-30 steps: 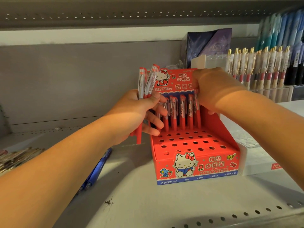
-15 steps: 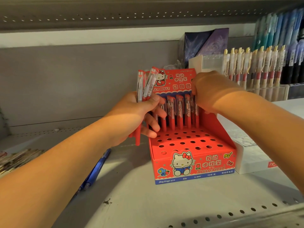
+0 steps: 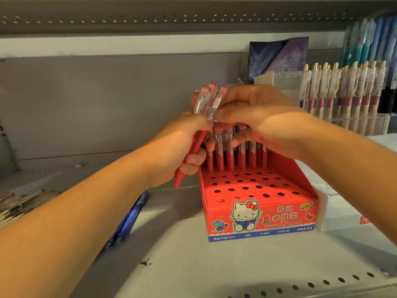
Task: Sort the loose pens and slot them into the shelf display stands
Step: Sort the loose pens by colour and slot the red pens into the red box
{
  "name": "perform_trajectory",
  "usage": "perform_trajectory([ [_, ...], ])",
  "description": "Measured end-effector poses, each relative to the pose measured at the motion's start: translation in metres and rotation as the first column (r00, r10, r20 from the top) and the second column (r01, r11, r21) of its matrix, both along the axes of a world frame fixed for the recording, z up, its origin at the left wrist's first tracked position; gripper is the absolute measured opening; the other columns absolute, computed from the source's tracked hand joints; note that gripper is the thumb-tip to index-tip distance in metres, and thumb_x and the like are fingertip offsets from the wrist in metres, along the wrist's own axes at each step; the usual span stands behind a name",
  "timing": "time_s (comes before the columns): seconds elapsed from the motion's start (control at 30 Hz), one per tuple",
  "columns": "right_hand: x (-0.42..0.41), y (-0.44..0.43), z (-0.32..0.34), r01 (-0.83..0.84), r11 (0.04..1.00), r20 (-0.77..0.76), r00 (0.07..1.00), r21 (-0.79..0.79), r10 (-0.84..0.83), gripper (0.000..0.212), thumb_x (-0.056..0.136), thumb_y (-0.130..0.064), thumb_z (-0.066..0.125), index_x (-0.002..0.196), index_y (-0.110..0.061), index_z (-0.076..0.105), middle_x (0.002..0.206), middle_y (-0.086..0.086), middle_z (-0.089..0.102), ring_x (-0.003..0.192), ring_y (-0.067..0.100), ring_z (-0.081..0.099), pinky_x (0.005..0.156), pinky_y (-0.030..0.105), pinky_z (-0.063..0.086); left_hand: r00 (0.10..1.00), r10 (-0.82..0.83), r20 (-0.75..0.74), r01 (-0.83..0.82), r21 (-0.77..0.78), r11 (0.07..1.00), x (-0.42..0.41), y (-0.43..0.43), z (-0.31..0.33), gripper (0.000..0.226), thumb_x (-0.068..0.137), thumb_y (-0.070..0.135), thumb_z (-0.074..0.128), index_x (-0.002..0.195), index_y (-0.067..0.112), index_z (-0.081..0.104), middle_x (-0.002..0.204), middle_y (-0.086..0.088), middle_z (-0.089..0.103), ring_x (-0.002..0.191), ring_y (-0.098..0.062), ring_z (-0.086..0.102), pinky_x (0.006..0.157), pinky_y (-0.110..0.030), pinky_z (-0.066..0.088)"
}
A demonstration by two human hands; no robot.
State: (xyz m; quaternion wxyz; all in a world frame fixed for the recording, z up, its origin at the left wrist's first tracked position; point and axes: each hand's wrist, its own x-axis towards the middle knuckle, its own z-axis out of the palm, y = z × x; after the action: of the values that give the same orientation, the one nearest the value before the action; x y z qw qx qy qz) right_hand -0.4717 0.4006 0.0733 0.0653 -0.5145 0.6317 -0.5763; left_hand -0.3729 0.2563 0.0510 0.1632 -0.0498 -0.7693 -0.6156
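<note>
Grips a bunch of red pens (image 3: 207,104) upright in the curled left hand (image 3: 182,151), just left of the red stand (image 3: 257,190) in the middle of the shelf (image 3: 214,265). Brings the right hand (image 3: 260,119) across from the stand's back row of pens (image 3: 234,153), fingertips now pinching one pen from the bunch. Points to another slotting next, with plenty of empty holes waiting.
</note>
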Motion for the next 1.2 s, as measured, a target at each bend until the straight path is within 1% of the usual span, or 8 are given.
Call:
perform_trajectory([
  [0.2,-0.004,-0.003,-0.002,-0.071,0.992,0.182,0.979,-0.106,0.089,0.013,0.09,-0.011,0.066,0.101,-0.014,0.07,0.089,0.001,0.075,0.082,0.013,0.072,0.06,0.02,0.054,0.996,0.023,-0.091,-0.027,-0.041,0.999,-0.004,0.001,-0.002,0.005,0.103,0.022,0.045,0.105,0.018,0.048,0.071,-0.005,0.055,0.045,-0.015,0.041,0.041,-0.024,0.035],
  [0.33,-0.006,-0.006,-0.001,0.013,0.984,0.275,0.961,-0.175,0.037,0.021,0.093,0.002,0.058,0.11,-0.007,0.066,0.088,0.006,0.074,0.074,0.016,0.073,0.066,0.026,0.06,0.976,0.19,-0.101,-0.2,-0.089,0.976,-0.006,-0.003,-0.001,0.019,0.104,0.031,0.043,0.099,0.017,0.055,0.083,-0.013,0.065,0.059,-0.026,0.057,0.059,-0.038,0.049],
  [0.43,-0.006,-0.008,0.001,0.082,0.971,0.297,0.955,-0.224,-0.012,0.024,0.092,0.002,0.059,0.115,-0.006,0.063,0.083,0.007,0.074,0.069,0.017,0.072,0.063,0.027,0.06,0.958,0.251,-0.138,-0.264,-0.089,0.96,-0.008,-0.003,0.0,0.024,0.105,0.022,0.041,0.09,0.022,0.059,0.076,-0.002,0.067,0.058,-0.014,0.061,0.055,-0.027,0.051],
  [0.6,-0.011,-0.012,-0.001,0.223,0.943,0.193,0.965,-0.246,-0.178,0.033,0.088,0.0,0.067,0.118,-0.009,0.054,0.085,0.01,0.071,0.067,0.021,0.073,0.061,0.03,0.06,0.905,0.377,-0.198,-0.404,-0.116,0.907,-0.01,-0.006,0.003,0.025,0.104,0.019,0.043,0.086,0.02,0.061,0.071,0.006,0.064,0.061,-0.008,0.059,0.063,-0.026,0.052],
  [0.7,-0.014,-0.014,-0.009,0.237,0.949,0.105,0.97,-0.207,-0.219,0.039,0.088,0.002,0.068,0.105,-0.027,0.049,0.066,0.001,0.068,0.06,0.019,0.073,0.055,0.029,0.059,0.896,0.398,-0.197,-0.419,-0.077,0.905,-0.008,-0.007,0.005,0.02,0.105,0.024,0.043,0.096,0.018,0.06,0.06,0.007,0.062,0.049,-0.011,0.053,0.049,-0.025,0.049],
  [0.77,-0.016,-0.016,-0.014,0.247,0.955,0.039,0.969,-0.163,-0.243,0.039,0.087,-0.001,0.07,0.098,-0.032,0.049,0.063,-0.001,0.066,0.06,0.019,0.072,0.055,0.03,0.06,0.904,0.384,-0.19,-0.401,-0.064,0.914,-0.007,-0.006,0.004,0.018,0.105,0.024,0.043,0.101,0.017,0.058,0.053,0.007,0.058,0.041,-0.011,0.044,0.04,-0.022,0.04],
  [1.0,-0.024,-0.018,-0.021,0.317,0.941,-0.081,0.941,-0.117,-0.327,0.04,0.084,-0.002,0.073,0.092,-0.034,0.05,0.076,0.009,0.065,0.058,0.021,0.071,0.052,0.034,0.06,0.946,0.316,-0.077,-0.314,0.045,0.948,-0.007,-0.003,0.005,0.014,0.1,0.018,0.041,0.102,0.012,0.053,0.053,0.001,0.047,0.04,-0.012,0.031,0.042,-0.023,0.024],
  [1.2,-0.026,-0.022,-0.026,0.294,0.952,-0.187,0.934,-0.081,-0.305,0.039,0.08,-0.006,0.079,0.087,-0.032,0.051,0.063,0.005,0.064,0.052,0.025,0.07,0.047,0.037,0.059,0.941,0.317,-0.12,-0.312,0.056,0.948,-0.01,-0.002,0.004,0.025,0.093,-0.001,0.031,0.102,0.009,0.052,0.062,-0.007,0.053,0.044,-0.019,0.039,0.046,-0.027,0.031],
])
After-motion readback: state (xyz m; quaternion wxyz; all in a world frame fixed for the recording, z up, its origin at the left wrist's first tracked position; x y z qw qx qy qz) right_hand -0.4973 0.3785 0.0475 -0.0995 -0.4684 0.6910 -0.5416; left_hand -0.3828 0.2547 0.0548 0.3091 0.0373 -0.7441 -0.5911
